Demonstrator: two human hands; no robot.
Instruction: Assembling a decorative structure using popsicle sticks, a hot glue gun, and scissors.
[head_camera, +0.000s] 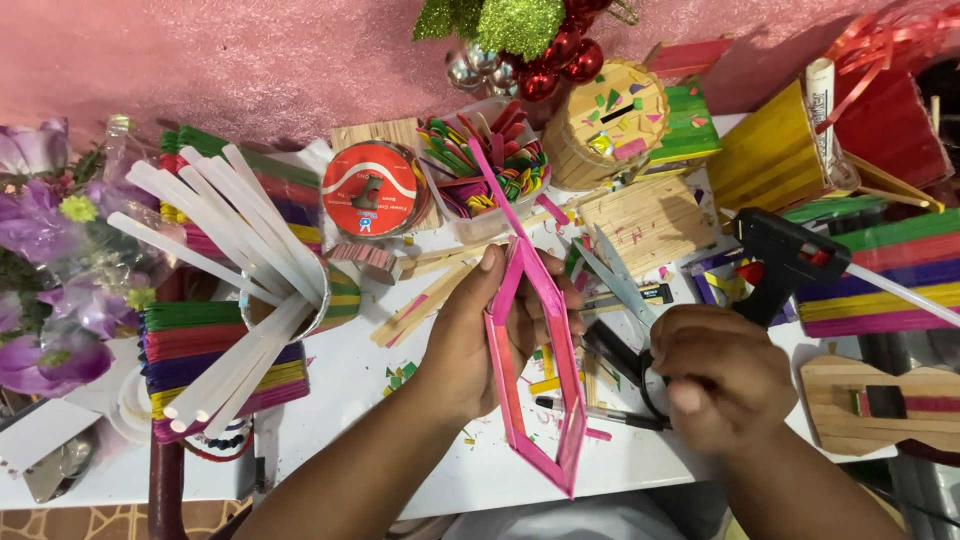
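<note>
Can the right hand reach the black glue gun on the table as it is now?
Probably yes, but not freely. The right hand lies just below the glue gun with nothing between them, yet it already grips the scissors, so it must first release them.

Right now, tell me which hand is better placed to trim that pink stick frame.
Probably the right hand: it already grips the scissors, blades pointing toward the pink stick frame. The left hand is occupied holding the frame upright over the table.
</note>
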